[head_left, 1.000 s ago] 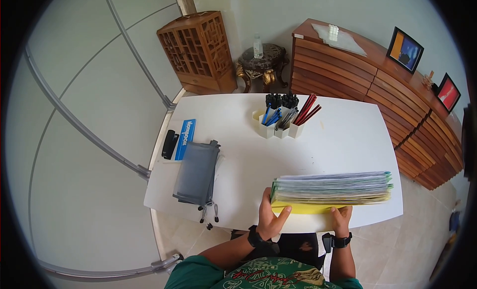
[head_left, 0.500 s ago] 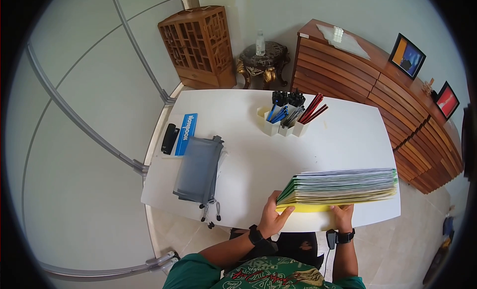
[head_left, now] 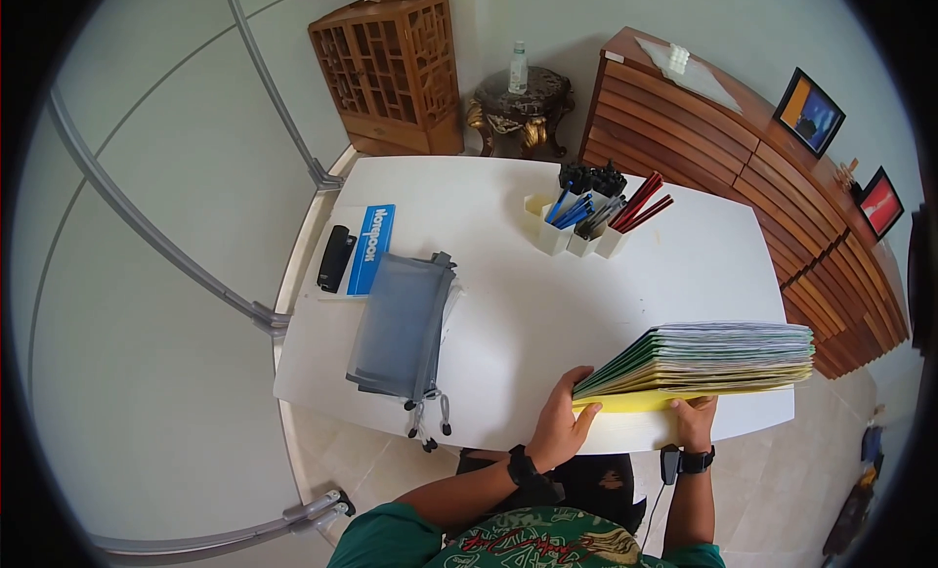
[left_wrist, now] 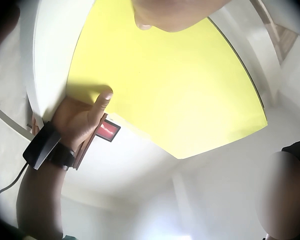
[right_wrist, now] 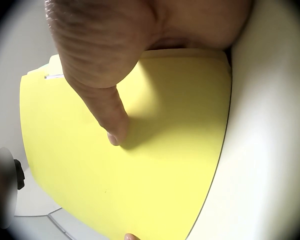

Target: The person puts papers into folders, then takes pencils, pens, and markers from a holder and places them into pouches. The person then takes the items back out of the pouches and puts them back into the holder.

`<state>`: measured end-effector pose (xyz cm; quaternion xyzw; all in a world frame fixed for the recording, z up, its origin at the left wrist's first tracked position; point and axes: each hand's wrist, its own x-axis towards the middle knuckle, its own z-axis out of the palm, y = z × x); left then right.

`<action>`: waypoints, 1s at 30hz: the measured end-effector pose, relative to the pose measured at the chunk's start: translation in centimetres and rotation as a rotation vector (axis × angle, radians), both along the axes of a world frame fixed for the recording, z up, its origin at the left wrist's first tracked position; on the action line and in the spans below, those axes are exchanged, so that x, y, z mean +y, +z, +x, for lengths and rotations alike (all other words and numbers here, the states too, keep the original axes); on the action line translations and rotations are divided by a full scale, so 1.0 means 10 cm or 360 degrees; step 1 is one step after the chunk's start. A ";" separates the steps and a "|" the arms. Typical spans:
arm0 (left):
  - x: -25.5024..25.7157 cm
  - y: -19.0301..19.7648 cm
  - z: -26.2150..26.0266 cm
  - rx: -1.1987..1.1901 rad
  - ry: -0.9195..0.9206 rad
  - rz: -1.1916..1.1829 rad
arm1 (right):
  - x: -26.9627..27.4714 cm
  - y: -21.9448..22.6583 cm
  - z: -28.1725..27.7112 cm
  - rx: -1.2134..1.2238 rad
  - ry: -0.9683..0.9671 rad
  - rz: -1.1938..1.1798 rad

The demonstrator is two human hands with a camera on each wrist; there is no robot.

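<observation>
A thick stack of paper folders (head_left: 728, 358), with green, white and yellow edges and a plain yellow face toward the person, stands tilted over the front right of the table. My left hand (head_left: 560, 423) grips its left end, thumb on the yellow face. At the lower right my right hand (head_left: 696, 423) holds it, thumb pressed on the yellow folder (right_wrist: 175, 150) in the right wrist view. Toward the left end the folders lean in a slant. Fingers behind the stack are hidden.
Grey mesh pouches (head_left: 396, 324) with dangling cords lie on the left of the white table (head_left: 518, 353). Beyond them are a blue notebook (head_left: 371, 248) and a black stapler (head_left: 337, 258). White hexagonal holders (head_left: 555, 238) with pens and pencils stand at the back.
Both hands have shifted right with the folders. The stack's left end has gone from nearly square to a clear slant. The camera view has also shifted slightly.
</observation>
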<state>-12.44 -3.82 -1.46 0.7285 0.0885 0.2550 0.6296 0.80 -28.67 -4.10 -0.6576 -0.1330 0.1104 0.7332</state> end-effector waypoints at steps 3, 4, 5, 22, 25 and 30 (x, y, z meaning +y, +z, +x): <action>0.00 -0.08 0.00 0.0105 -0.0043 0.0030 | -0.02 -0.11 0.01 -0.0102 -0.0056 0.0035; 0.00 -0.09 0.00 0.0163 -0.0040 0.0037 | -0.03 -0.13 0.02 -0.0094 -0.0062 0.0034; 0.00 -0.10 -0.02 0.0223 -0.0037 0.0044 | -0.04 -0.14 0.05 -0.0135 -0.0025 0.0008; 0.04 0.27 -0.25 0.0083 -0.0541 0.0000 | -0.31 0.36 -0.65 0.0444 0.0261 0.0189; -0.01 0.24 -0.20 -0.0039 -0.0741 -0.0111 | -0.23 0.38 -0.81 0.0502 0.0085 0.0346; -0.18 0.34 -0.25 0.0737 -0.0895 -0.0701 | -0.52 0.46 -0.85 0.0669 0.0110 0.0069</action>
